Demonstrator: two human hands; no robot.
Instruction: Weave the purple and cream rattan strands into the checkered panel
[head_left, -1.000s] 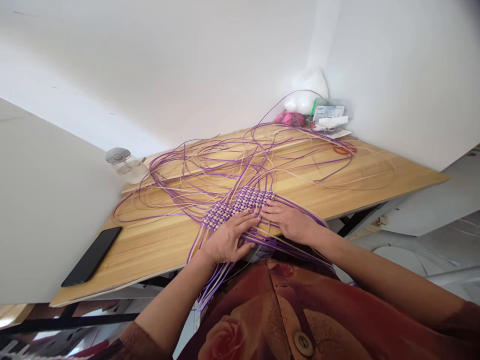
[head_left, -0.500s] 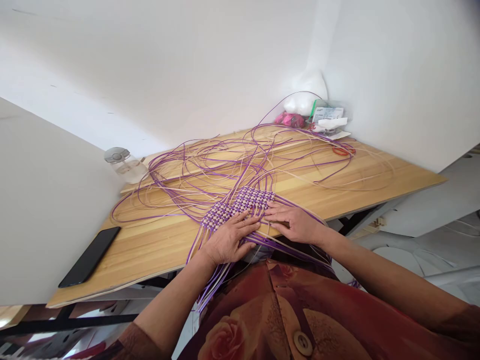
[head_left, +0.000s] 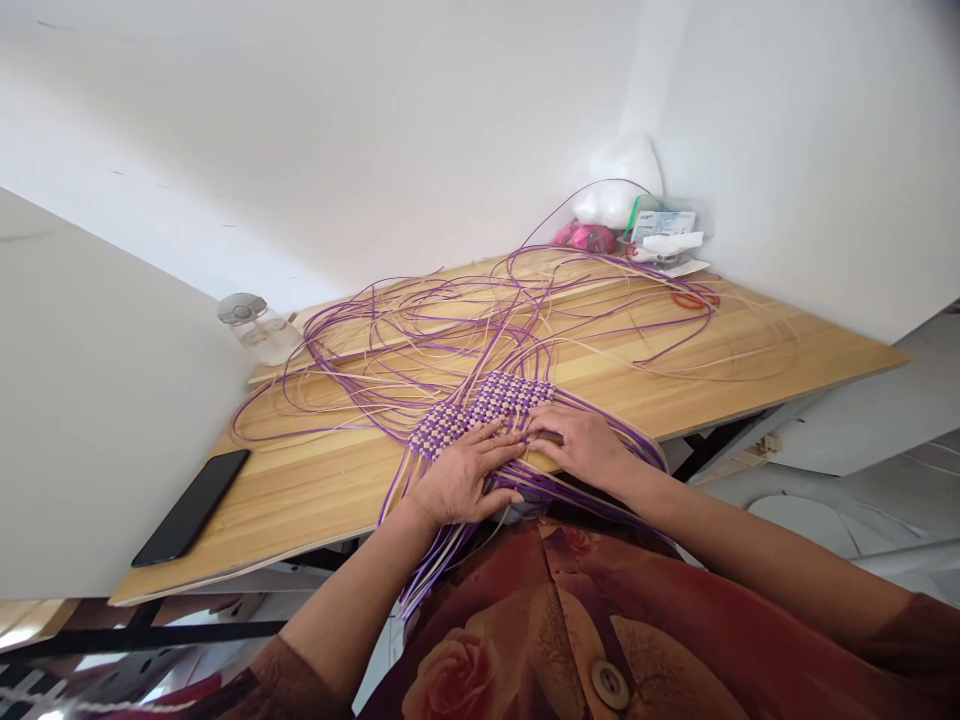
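Head view: the purple-and-cream weave (head_left: 510, 395) lies near the front edge of the tabletop (head_left: 330, 490), its loose strands (head_left: 439, 560) spilling over that edge and across the surface behind. On it rests the left hand (head_left: 469, 475), flat and clasping nothing; the right hand (head_left: 585, 445) bends its fingers at the weave's near side, and whether it pinches a strand I cannot tell. Good work here probably means steady left-hand pressure, parting strands singly and tightening each evenly. Farther out are a phone (head_left: 191, 507) and a bottle (head_left: 262, 335).
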